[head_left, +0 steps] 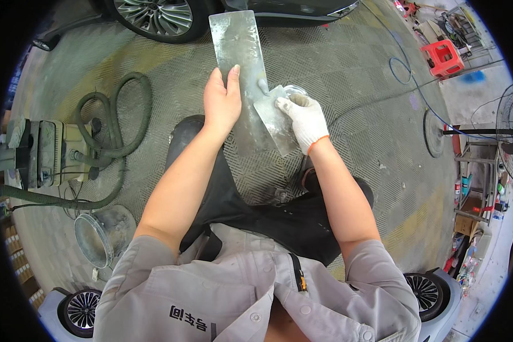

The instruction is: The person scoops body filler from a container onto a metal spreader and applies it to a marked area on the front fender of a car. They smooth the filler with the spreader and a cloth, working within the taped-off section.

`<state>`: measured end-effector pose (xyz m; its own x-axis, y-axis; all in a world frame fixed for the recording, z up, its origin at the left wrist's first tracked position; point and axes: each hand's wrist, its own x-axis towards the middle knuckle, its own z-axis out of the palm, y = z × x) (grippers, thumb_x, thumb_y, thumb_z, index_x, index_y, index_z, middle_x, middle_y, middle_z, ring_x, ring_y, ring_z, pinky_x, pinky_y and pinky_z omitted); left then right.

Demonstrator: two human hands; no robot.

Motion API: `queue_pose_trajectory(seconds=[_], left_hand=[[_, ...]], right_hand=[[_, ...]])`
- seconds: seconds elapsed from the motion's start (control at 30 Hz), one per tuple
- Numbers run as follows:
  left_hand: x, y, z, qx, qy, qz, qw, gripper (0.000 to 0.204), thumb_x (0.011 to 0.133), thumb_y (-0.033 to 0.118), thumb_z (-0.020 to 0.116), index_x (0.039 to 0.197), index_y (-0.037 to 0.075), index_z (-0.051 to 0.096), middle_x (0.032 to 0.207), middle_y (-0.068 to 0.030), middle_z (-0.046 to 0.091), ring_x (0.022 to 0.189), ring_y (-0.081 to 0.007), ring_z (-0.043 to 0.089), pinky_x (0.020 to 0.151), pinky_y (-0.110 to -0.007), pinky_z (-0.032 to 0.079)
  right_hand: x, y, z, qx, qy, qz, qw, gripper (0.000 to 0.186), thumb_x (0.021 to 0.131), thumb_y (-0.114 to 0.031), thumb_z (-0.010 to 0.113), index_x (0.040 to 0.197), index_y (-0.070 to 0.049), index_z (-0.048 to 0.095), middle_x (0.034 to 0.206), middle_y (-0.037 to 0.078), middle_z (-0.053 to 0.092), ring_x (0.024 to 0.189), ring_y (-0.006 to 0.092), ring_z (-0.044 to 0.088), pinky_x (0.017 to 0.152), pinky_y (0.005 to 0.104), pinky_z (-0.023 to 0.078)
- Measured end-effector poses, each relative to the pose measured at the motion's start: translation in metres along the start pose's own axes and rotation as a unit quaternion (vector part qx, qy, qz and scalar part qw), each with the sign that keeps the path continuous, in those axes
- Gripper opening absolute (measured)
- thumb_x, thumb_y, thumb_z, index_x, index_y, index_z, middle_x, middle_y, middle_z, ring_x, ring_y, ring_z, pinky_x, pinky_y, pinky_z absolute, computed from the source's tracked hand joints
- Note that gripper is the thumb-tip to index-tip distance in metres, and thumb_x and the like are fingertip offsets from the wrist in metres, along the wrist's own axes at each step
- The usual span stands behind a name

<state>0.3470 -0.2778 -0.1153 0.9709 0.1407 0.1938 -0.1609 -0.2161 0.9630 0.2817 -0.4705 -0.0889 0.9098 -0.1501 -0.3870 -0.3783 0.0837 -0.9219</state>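
Observation:
My bare left hand (221, 104) grips a long, flat metal plate (237, 43) by its left edge, with the thumb on top. The plate's surface is scuffed and grey. My right hand (308, 118), in a white knit glove with an orange cuff, is closed on a flat metal scraper (275, 121). That scraper lies over the plate's right edge. A small grey lump of paste (263, 85) shows at the scraper's upper corner. Just behind the gloved fingers is a round, shiny rim (295, 90); what it belongs to is hidden.
A dark car's wheel (154, 16) stands ahead. On the left are a vacuum-like machine (51, 153) with a thick green hose (145, 108) and a bucket (97, 245). To the right lie a blue air hose (402, 71), a red stool (442, 57) and a fan (510, 122).

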Motion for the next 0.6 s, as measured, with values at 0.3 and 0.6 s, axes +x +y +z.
queue_pose_trajectory(seconds=[0.3,0.6], left_hand=[[0.001,-0.005,-0.006,-0.038,-0.03,-0.041,0.998,0.032,0.117,0.028,0.061,0.119,-0.004,0.067,0.108,-0.0153,0.078,0.098,-0.0206,0.072,0.092,-0.038,0.055],[0.003,-0.008,-0.001,-0.011,-0.069,-0.02,0.997,0.03,0.116,0.025,0.061,0.121,-0.004,0.068,0.11,-0.0123,0.079,0.1,-0.0176,0.071,0.092,-0.036,0.055]], right_hand=[[-0.008,0.007,0.001,-0.039,0.0,0.003,0.999,0.034,0.1,-0.017,0.08,0.122,0.009,0.076,0.108,0.014,0.08,0.093,0.0197,0.076,0.083,0.034,0.06],[0.0,0.022,0.008,0.006,0.074,-0.01,0.997,0.041,0.099,-0.021,0.082,0.125,0.01,0.074,0.113,0.017,0.079,0.098,0.0229,0.074,0.087,0.0366,0.059]])
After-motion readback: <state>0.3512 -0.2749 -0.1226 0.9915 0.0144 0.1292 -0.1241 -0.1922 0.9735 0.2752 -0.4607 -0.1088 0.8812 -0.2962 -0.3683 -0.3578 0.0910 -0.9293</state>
